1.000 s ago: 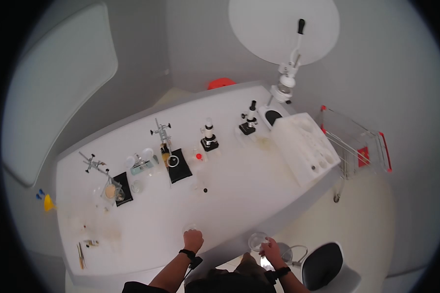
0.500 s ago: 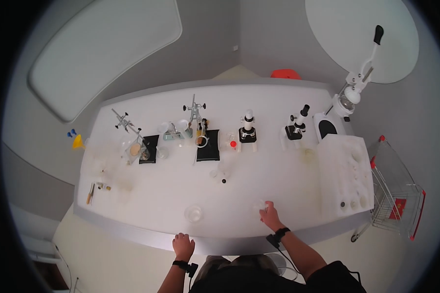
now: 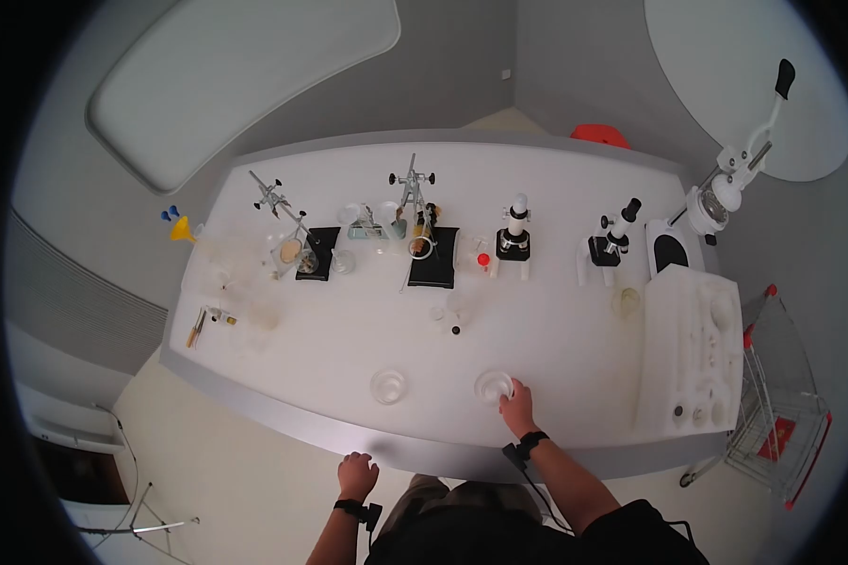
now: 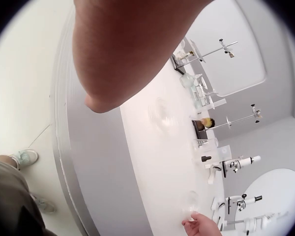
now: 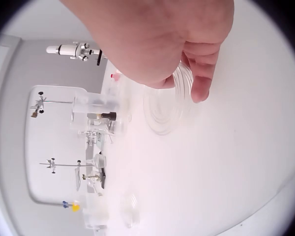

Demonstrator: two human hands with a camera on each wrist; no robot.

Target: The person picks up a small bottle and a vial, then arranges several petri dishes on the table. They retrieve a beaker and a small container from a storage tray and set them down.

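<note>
Near the table's front, the right hand [image 3: 517, 411] holds the edge of a clear round glass dish [image 3: 492, 386]. In the right wrist view the thumb and fingers of that hand [image 5: 162, 39] pinch the rim of the dish [image 5: 160, 110], which lies on the white surface. A second clear dish [image 3: 387, 386] rests to its left, touched by neither hand. The left hand [image 3: 357, 476] hangs just off the front edge, loosely curled and holding nothing; in the left wrist view it [image 4: 128, 49] covers the top of the picture.
Two clamp stands [image 3: 412, 188], a balance [image 3: 371, 231] and two microscopes [image 3: 513, 235] line the table's back. A small black-capped item [image 3: 456, 330] stands mid-table. A white moulded tray [image 3: 693, 348] and a press [image 3: 716, 202] are at the right, with a trolley [image 3: 773, 414] beyond.
The head view has swung rightward and settled. The left hand has moved off the table, leaving one dish there. The right hand has brought the other dish from beyond the front edge onto the table.
</note>
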